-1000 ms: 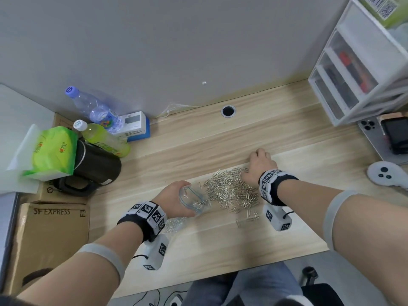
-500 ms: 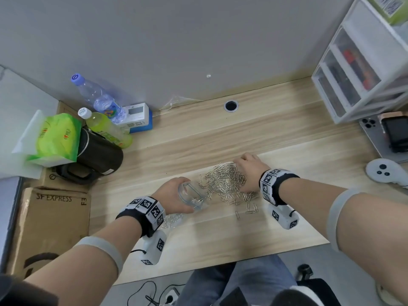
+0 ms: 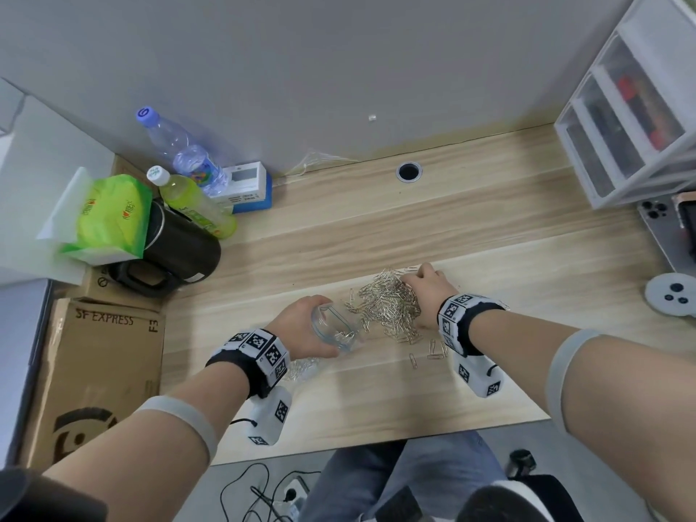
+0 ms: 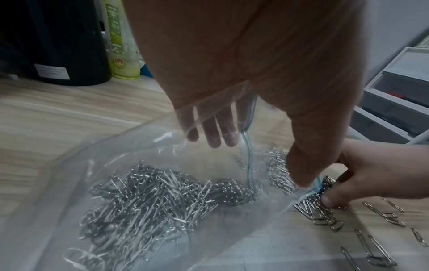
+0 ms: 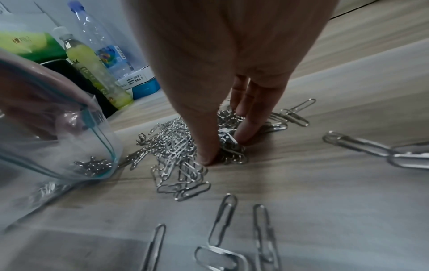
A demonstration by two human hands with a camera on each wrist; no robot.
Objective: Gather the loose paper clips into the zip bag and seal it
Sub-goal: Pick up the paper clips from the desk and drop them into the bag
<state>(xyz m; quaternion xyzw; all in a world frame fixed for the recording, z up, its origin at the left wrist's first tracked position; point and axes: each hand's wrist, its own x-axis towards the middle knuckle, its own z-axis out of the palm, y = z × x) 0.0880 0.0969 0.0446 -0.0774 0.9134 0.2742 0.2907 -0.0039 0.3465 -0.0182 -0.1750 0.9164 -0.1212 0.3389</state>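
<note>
Scooping paper clips toward the held-open zip bag

The left hand (image 3: 301, 325) pinches the zip bag (image 4: 130, 192) mouth open beside the paper clips (image 3: 389, 308); the right hand (image 3: 425, 292), fingers pressed together, pinches a bunch on the tabletop (image 3: 376, 389).

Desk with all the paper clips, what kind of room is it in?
Probably an office or home study: a wooden desk with a cable hole, white plastic storage drawers, and an express shipping box beside it.

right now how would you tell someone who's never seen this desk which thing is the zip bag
Start at the wooden desk and find the heap of silver paper clips near its front edge. Just left of the heap, the left hand holds the zip bag open: the only clear plastic pouch there, with a blue-green zip line and clips already inside.
</note>
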